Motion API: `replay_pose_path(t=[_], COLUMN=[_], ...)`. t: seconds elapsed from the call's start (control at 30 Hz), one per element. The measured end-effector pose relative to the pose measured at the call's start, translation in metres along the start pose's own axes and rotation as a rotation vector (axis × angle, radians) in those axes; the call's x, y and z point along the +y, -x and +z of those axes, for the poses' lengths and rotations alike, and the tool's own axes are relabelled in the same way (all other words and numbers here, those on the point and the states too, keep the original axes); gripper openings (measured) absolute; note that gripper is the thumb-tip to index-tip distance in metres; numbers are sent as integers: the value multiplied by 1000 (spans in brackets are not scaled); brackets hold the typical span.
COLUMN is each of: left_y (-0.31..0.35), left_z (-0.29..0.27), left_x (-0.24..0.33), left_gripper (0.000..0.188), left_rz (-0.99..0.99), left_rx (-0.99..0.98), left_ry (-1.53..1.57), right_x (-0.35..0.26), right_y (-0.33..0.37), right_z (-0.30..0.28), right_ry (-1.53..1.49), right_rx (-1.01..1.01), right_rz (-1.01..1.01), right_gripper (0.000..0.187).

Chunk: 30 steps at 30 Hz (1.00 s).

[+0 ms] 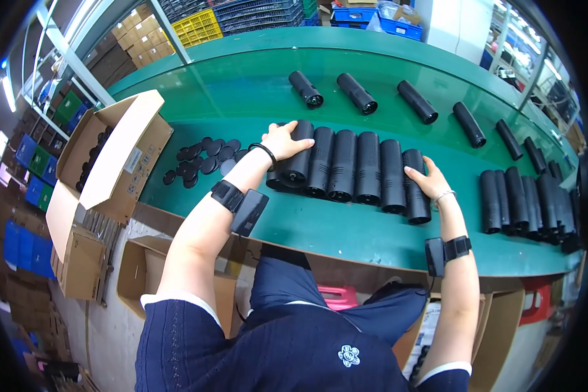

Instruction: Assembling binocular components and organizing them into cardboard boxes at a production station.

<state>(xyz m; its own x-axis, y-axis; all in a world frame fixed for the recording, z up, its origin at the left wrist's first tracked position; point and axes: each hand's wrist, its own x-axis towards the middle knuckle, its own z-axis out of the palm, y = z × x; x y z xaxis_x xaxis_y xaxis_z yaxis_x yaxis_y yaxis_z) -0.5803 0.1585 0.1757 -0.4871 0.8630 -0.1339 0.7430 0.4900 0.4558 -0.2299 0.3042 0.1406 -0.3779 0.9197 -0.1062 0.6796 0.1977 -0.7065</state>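
While my hands bracket the row in front of me, the work reads as partly done. At far left an open cardboard box [114, 153] leans at the table's end, dark pieces showing inside it; how full it is I cannot tell. Beside it a loose heap of flat black round caps [202, 160] lies on the green table [346, 228], none of them fitted to anything as far as I can see. My left hand [282, 139] rests open-palmed over the leftmost of six black tubes [349, 166], fingers curled over its top end, pressing rather than gripping. The tubes lie side by side and touching, matte and finely ribbed, open ends toward me. My right hand [428, 179] lies flat with fingers spread against the rightmost tube, squaring the row from that side. Farther right a second packed row of tubes [526, 202] already sits gathered near the table edge. Beyond, single tubes [359, 93] lie well apart along the far belt, not yet collected; I judge these remain to be handled.
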Motion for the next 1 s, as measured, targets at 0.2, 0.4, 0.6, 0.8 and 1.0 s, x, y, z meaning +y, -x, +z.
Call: replay_pose_path(t=[0.2, 0.4, 0.6, 0.8, 1.0], left_y=[13, 33, 98, 125, 134], left_z=[14, 40, 104, 161, 174], left_x=[3, 19, 162, 226, 247], left_gripper=[82, 74, 79, 69, 76], left_rz=[10, 201, 712, 982, 880], left_rx=[48, 454, -47, -159, -63], left_ry=[-403, -502, 570, 790, 752], right_x=[11, 19, 14, 114, 472], right_y=[2, 32, 105, 201, 327], right_z=[1, -8, -10, -44, 13], right_ry=[-231, -532, -501, -297, -382], right_rx=[-76, -4, 292, 627, 901], right_rz=[-42, -30, -475, -465, 663], right_gripper=[90, 84, 85, 53, 12])
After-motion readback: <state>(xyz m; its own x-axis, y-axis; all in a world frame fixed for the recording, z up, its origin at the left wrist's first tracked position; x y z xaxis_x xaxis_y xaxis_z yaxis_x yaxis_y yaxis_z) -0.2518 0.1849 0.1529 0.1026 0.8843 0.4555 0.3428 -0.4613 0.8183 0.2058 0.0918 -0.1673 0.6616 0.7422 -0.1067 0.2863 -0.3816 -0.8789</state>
